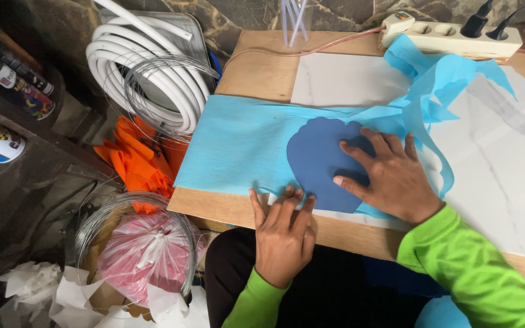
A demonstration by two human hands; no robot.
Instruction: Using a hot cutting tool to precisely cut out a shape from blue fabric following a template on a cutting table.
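A dark blue scalloped paper shape (317, 159) lies flat on a light blue crepe sheet (238, 143) spread over the wooden table (256, 76). My right hand (390, 176) presses down on the shape's right side with fingers spread. At the near table edge my left hand (282, 231) rests with fingertips touching the bottom edge of the light blue sheet, just below the shape. Neither hand grips anything. Cut strips of the light blue crepe (435, 85) curl away toward the back right.
A white power strip (451, 36) with plugs sits at the table's back edge. White marbled panels (505, 164) cover the right side. Left of the table are coiled white tubing (153, 73), wire coils (135, 231), orange material (135, 161), a pink bag (147, 252) and spray cans (13, 82).
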